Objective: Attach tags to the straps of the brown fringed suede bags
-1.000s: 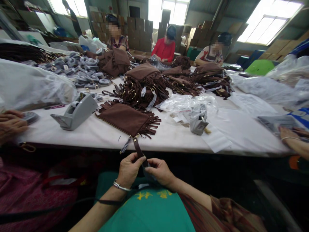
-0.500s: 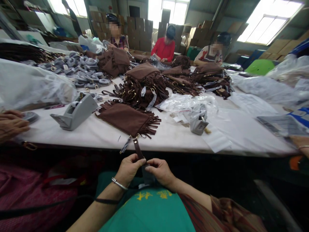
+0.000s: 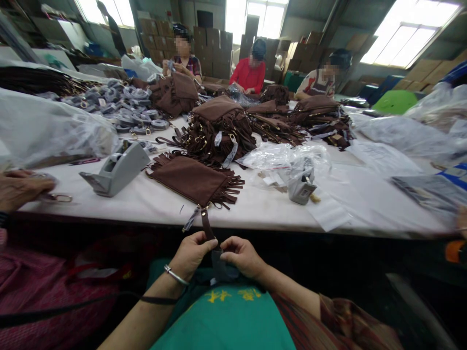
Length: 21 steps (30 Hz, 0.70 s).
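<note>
A brown fringed pouch (image 3: 189,177) lies flat near the table's front edge, its brown strap (image 3: 206,224) hanging over that edge toward me. My left hand (image 3: 193,253) pinches the strap between thumb and fingers. Close beside it, my right hand (image 3: 242,255) is closed in a pinch at the strap's lower part, on a dark grey wrapping (image 3: 222,267) that hangs down over my green apron (image 3: 226,316). The fingertips partly cover where strap and wrapping meet. A small wrapped tassel or pull (image 3: 190,219) dangles beside the strap's top.
Grey tape dispensers stand left (image 3: 116,167) and right (image 3: 302,187) of the pouch. Behind it are a heap of brown fringed pouches (image 3: 219,126), grey-wrapped coiled straps (image 3: 124,104) and clear plastic bags (image 3: 270,154). A co-worker's hand (image 3: 22,189) works at the left edge; others sit across the table.
My right hand has drawn slightly away from my left, and more of the grey wrapping shows below. The co-worker's hand at left has shifted right with a metal clasp. The pouch stays put.
</note>
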Each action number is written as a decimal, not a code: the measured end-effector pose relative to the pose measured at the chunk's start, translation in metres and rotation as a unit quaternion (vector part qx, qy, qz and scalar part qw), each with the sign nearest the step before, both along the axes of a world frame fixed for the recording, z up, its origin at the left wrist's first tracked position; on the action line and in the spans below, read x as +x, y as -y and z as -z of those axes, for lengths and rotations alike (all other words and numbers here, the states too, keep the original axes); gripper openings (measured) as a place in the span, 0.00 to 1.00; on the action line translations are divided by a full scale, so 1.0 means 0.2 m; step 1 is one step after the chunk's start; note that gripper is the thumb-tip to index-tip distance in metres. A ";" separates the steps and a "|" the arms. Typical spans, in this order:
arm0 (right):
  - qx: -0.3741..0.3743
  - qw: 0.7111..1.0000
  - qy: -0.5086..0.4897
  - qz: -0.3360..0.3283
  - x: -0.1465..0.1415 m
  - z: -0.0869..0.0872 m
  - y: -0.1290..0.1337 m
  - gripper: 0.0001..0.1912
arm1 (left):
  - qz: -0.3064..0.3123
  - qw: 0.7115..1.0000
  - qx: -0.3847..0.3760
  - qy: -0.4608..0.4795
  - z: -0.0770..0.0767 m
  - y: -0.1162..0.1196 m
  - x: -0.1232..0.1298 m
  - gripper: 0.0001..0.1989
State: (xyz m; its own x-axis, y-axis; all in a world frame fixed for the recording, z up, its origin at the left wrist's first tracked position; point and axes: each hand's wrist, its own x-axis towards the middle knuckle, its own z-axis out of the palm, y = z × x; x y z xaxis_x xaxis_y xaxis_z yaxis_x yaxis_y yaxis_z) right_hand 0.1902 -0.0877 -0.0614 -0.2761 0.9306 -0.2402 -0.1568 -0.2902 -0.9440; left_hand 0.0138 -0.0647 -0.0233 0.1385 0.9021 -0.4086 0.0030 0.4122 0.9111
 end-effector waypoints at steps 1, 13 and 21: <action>-0.012 1.000 -0.013 -0.005 0.00 0.00 0.00 0.12 | -0.005 1.000 -0.002 0.001 0.00 0.00 0.00 0.12; -0.126 0.987 -0.099 0.026 -0.01 0.02 0.00 0.19 | -0.032 0.999 -0.023 0.006 0.04 0.03 0.04 0.13; -0.057 0.997 0.018 0.049 -0.03 0.00 -0.04 0.10 | -0.019 1.000 -0.025 0.000 0.03 0.03 0.03 0.13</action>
